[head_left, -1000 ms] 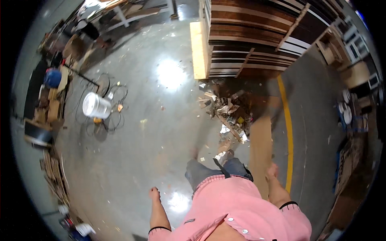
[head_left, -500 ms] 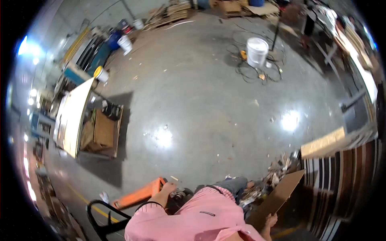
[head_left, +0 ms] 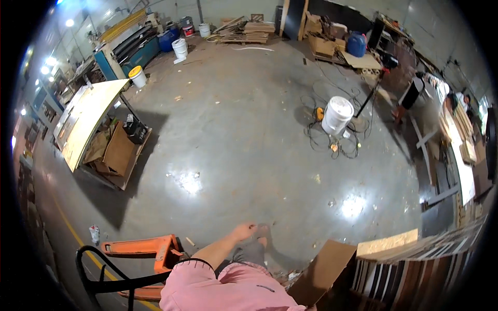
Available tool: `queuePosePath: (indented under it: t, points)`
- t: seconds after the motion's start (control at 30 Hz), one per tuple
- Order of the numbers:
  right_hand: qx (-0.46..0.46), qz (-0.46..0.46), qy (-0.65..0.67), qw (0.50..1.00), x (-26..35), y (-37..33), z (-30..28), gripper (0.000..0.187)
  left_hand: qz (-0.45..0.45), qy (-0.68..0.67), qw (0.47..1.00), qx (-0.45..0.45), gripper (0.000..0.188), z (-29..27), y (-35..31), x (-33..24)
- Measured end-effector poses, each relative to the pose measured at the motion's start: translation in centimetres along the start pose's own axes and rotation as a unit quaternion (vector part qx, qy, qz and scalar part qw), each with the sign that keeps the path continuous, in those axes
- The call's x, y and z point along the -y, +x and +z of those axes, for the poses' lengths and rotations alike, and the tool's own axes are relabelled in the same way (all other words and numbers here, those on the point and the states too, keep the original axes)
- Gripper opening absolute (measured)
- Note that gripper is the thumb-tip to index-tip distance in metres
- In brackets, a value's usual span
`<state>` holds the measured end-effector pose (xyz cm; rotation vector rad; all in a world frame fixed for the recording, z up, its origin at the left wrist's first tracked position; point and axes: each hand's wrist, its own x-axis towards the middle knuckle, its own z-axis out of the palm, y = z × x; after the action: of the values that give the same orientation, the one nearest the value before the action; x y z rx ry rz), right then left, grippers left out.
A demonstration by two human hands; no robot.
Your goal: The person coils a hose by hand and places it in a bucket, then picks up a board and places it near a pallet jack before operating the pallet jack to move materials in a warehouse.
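Orange pallet jack (head_left: 167, 250) left, fuller view now; left hand (head_left: 244, 231) swung clear of it, can't tell finger spread; brown board (head_left: 325, 265) right, by stacked panels (head_left: 415, 274); right hand dropped from sight, so its hold on the board can't be told

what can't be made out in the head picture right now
Head view:
Right hand: out of view, below the edge or behind the pink shirt.
Brown board: lower end hidden by shirt or edge.
Left hand: finger positions blurred.
Distant person at right: hands too small.
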<state>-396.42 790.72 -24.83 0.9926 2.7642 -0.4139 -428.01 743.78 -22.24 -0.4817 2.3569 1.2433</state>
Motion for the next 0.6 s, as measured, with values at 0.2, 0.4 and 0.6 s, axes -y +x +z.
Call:
queuePosePath:
  t: [0.2, 0.4, 0.6]
  points:
    - [0.042, 0.027, -0.015, 0.999, 7.2, 10.0, -2.0, 0.034, 0.0, -0.038, 0.999, 0.021, 0.039, -1.3, 6.3, -0.6]
    - [0.083, 0.053, -0.009, 0.995, 12.6, 20.9, -3.5, 0.033, -0.192, -0.04, 0.978, -0.073, 0.038, -3.9, 8.0, 7.6]
    - [0.136, 0.071, -0.008, 0.988, 14.1, 34.0, -2.2, 0.032, -0.261, -0.204, 0.909, -0.253, 0.037, -3.3, 6.6, 11.4]
